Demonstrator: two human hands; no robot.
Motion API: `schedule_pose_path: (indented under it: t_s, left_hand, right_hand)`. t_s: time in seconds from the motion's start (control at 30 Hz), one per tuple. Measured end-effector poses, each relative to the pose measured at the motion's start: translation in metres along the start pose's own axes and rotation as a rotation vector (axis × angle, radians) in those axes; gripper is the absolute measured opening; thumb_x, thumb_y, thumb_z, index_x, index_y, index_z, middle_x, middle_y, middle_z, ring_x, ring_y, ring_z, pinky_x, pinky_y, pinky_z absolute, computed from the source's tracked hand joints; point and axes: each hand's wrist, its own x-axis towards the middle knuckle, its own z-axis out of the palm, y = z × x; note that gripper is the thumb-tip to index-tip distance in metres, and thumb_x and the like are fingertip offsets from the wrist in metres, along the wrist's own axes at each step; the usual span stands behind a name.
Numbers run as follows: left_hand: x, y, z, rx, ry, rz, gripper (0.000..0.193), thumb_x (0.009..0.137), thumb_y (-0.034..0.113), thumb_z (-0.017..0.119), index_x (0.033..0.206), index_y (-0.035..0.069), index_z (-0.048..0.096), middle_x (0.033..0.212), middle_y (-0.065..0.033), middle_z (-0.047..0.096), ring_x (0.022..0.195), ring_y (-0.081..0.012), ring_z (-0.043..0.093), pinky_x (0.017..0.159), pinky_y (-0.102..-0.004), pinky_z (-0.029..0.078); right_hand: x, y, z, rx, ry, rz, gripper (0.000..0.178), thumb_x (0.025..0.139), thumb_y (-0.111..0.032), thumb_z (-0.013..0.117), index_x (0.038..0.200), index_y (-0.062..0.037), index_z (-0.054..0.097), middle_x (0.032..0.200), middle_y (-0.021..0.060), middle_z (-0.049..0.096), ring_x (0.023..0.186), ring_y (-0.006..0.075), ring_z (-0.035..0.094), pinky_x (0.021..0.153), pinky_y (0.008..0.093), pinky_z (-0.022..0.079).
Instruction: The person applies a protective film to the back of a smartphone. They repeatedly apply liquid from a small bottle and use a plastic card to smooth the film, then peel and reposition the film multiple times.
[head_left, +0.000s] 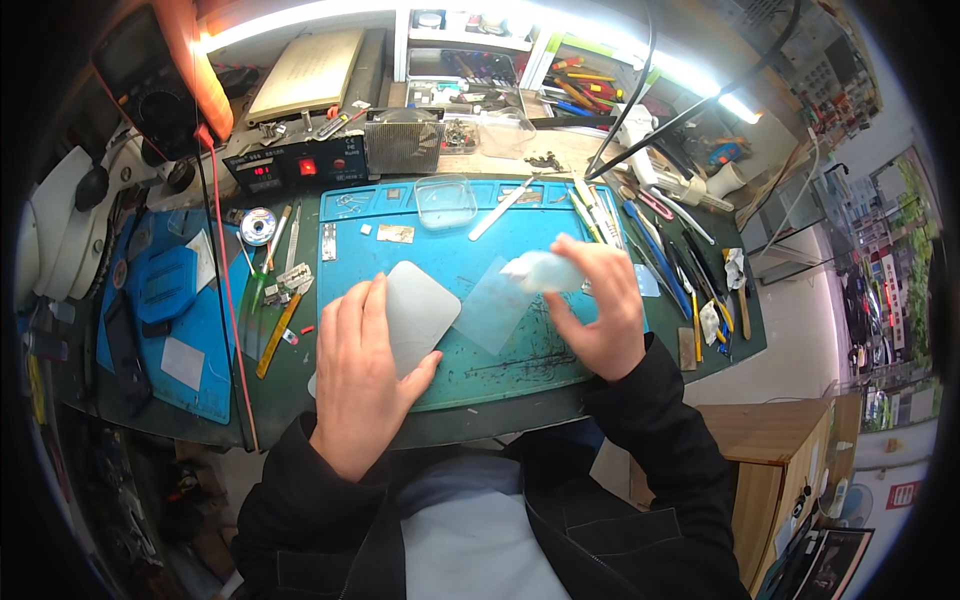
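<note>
My left hand (362, 385) lies over a flat silver-grey panel with rounded corners (424, 308). Its thumb is at the near edge and its fingers are on the left side, holding the panel over the blue work mat (530, 375). My right hand (612, 315) pinches a crumpled whitish-blue wipe (545, 271) between thumb and fingers, right of the panel. Below the wipe, a translucent square sheet (490, 318) lies on the mat, close to the panel's right edge. The panel's underside is hidden.
A clear plastic box (446, 203) and a white-handled knife (500, 212) are at the mat's far side. Screwdrivers and tweezers (665, 250) lie on the right. A red cable (222, 260) hangs at left, near a solder spool (258, 226) and a power unit (295, 168).
</note>
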Motion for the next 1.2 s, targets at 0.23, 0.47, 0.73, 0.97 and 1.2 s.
schedule_pose_path:
  t_s: [0.23, 0.47, 0.73, 0.97, 1.2]
  left_hand:
    - [0.004, -0.001, 0.002, -0.059, 0.058, -0.048, 0.097, 0.074, 0.018, 0.091, 0.154, -0.008, 0.044, 0.142, -0.0216, 0.052, 0.128, -0.0394, 0.053, 0.111, -0.0467, 0.046]
    - [0.012, 0.000, 0.008, -0.160, 0.071, -0.085, 0.099, 0.076, 0.021, 0.091, 0.155, -0.010, 0.040, 0.137, -0.0221, 0.049, 0.125, -0.0389, 0.054, 0.107, -0.0471, 0.049]
    - [0.012, 0.001, -0.009, -0.230, -0.060, -0.063, 0.107, 0.073, 0.019, 0.096, 0.157, -0.010, 0.037, 0.135, -0.0216, 0.048, 0.129, -0.0387, 0.050, 0.112, -0.0464, 0.044]
    - [0.011, -0.004, -0.013, -0.144, -0.077, -0.032, 0.104, 0.072, 0.017, 0.093, 0.158, -0.003, 0.039, 0.135, -0.0190, 0.050, 0.125, -0.0367, 0.058, 0.106, -0.0451, 0.051]
    - [0.009, -0.005, -0.005, -0.124, -0.066, -0.070, 0.103, 0.073, 0.022, 0.093, 0.158, -0.002, 0.040, 0.129, -0.0193, 0.054, 0.113, -0.0394, 0.066, 0.089, -0.0465, 0.058]
  right_hand:
    - [0.011, 0.035, 0.024, 0.259, 0.031, 0.441, 0.066, 0.088, -0.012, 0.080, 0.148, 0.0010, 0.058, 0.125, 0.0191, 0.072, 0.109, 0.0297, 0.074, 0.097, 0.0386, 0.057]
    - [0.000, 0.037, 0.032, 0.081, 0.166, 0.335, 0.061, 0.086, -0.003, 0.071, 0.145, 0.0046, 0.057, 0.128, 0.0211, 0.070, 0.116, 0.0344, 0.070, 0.100, 0.0420, 0.056]
    - [0.009, -0.051, 0.011, 1.327, -0.371, 1.086, 0.040, 0.106, -0.032, 0.072, 0.128, 0.0014, 0.068, 0.119, 0.0139, 0.071, 0.100, 0.0189, 0.072, 0.076, 0.0314, 0.062]
    - [0.017, -0.054, 0.033, 1.191, -0.390, 1.081, 0.032, 0.103, -0.030, 0.076, 0.108, 0.0013, 0.073, 0.092, 0.0059, 0.074, 0.076, 0.0112, 0.069, 0.067, 0.0260, 0.057]
    - [0.015, -0.055, 0.040, 1.188, -0.364, 1.035, 0.027, 0.103, -0.026, 0.076, 0.107, 0.0015, 0.073, 0.089, 0.0043, 0.073, 0.070, 0.0079, 0.063, 0.063, 0.0255, 0.052]
